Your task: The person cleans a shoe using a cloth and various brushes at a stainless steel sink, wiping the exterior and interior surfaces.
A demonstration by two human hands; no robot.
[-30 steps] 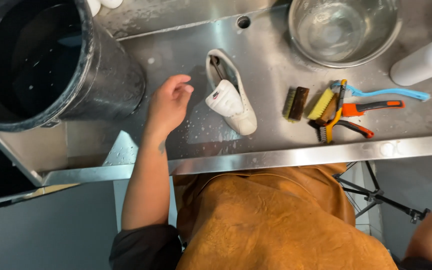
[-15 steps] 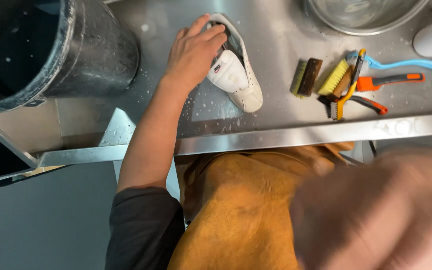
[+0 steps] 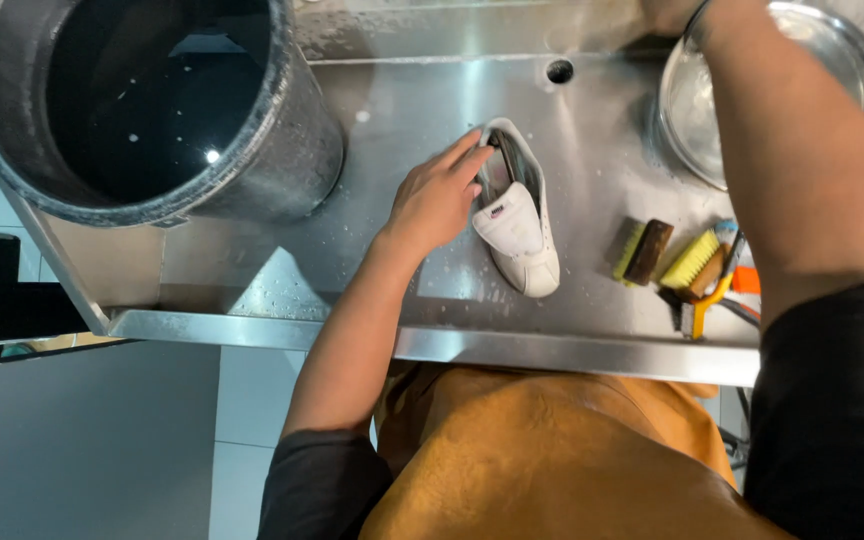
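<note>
From the head camera, I see my left hand (image 3: 437, 200) lying flat against the side of the white shoe (image 3: 517, 215), fingers stretched out along its heel end, not wrapped around it. The shoe lies on the wet steel sink top (image 3: 392, 110), toe pointing toward me, about in the middle.

What changed: half a second ago my right arm was only a big blur down low. Now it reaches up across the right side, over the brushes, to the metal bowl (image 3: 852, 60). My right hand (image 3: 667, 12) is cut off by the top edge of the picture, so I cannot tell if it is open or holding something; it may be at the bowl's rim. A second ago my left hand was not yet on the shoe. So the shoe is now steadied, and the other hand is busy up by the bowl.

Room to move: the big dark bucket (image 3: 152, 100) with water stands well to the left. Between bucket and shoe there is bare wet steel. The small drain hole (image 3: 559, 70) sits just above the shoe. On the right, the brown brush (image 3: 648, 252) and yellow brush (image 3: 690, 260) lie close to the shoe, so that side is tight. The front edge (image 3: 552, 350) of the sink is near the shoe's toe.
</note>
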